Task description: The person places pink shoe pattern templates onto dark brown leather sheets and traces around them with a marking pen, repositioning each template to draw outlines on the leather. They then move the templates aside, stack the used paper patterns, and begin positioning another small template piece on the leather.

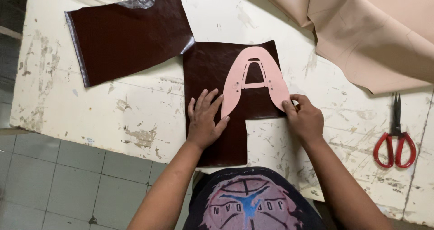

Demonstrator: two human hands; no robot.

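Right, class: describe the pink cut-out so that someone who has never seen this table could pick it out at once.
Start at the worn white table and find the dark brown sheet nearest the person. On it lies the pink template, an arch with a crossbar, held down at its two ends by the left hand and right hand. Nothing else there is pink and cut through.
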